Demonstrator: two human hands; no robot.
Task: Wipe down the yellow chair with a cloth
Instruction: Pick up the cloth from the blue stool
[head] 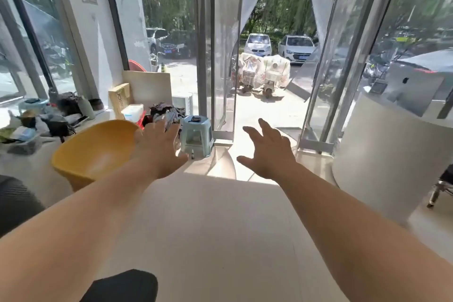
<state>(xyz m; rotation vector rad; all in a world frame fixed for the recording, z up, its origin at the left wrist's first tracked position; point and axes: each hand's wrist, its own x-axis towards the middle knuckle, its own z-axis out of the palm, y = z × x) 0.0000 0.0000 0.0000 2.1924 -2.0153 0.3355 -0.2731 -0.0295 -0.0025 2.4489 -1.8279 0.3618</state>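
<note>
Inside a sunlit entrance, head view, one entry.

Item 1, left hand [159, 148]: hovering palm down with its fingers straight and spread, holding nothing. It is lying just right of the yellow chair's rim, and its fingertips are overlapping a heap of grey fabric [164, 111] behind; contact cannot be told.

Item 2, right hand [268, 152]: hanging over the floor [208, 216], fingers likewise splayed and empty, well apart from the chair.

Item 3, yellow chair [93, 149]: a moulded shell seat standing at left on the floor, its hollow facing the camera, nothing touching it.

Item 4, cloth: neither hand is carrying one. By judgement the wiping is not yet beginning and fetching a cloth is the step in hand. The next move is calling for a rag, perhaps from the fabric heap, then a return to the seat.

Item 5, surroundings: a pale blue plastic stool [196, 135] standing between the hands by the open glass door [221, 56]. A cardboard box [120, 98] is leaning by the wall. A white rounded bench [382, 154] at right is carrying a computer [414, 91]. Outside, covered scooters [266, 73] and parked cars [296, 48] are standing in sun.
</note>
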